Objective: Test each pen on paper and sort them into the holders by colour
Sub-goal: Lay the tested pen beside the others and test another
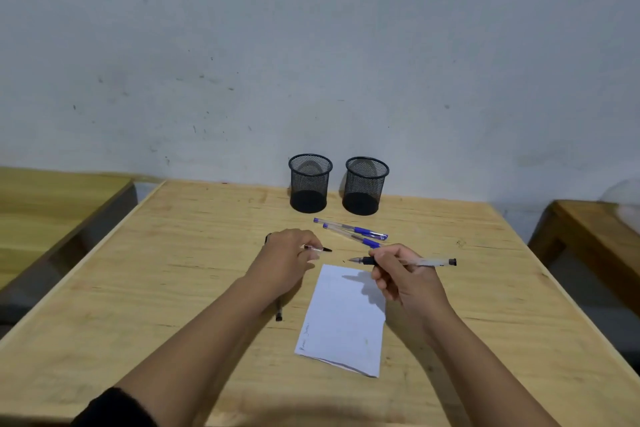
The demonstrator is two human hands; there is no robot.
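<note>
1. R hand [403,276] is closed round a clear black-ink pen [415,261], uncapped, nib pointing to 9 o'clock and end plug to 3 o'clock; nib hangs just past the top edge of the paper [346,315], can't tell if it's touching anything
2. L hand [289,262] at 9 o'clock of the R hand, fingers curled, pinching a small black pen cap [320,248] btwn thumb and fingertips, cap tip pointing to 3 o'clock twd the nib; cap and nib are apart
3. Paper is white, lying flat on the wooden table [173,270], long side running 12 to 6 o'clock, faint scribble near its lower L corner; R hand's shadow falls on its top part
4. Two blue pens [353,231] lie side by side at 12 o'clock of the hands, touching or nearly so, both capped, angled roughly 10 to 4 o'clock
5. Behind them, at 12 o'clock by the wall, two black mesh holders [310,184] upright, L one and R one [366,185] near each other but apart, no pens seen in either
6. A dark pen [278,310] lies under the L wrist, only its lower end shows at 6 o'clock of the L hand; another dark bit pokes out at the hand's 10 o'clock, can't tell what
</note>
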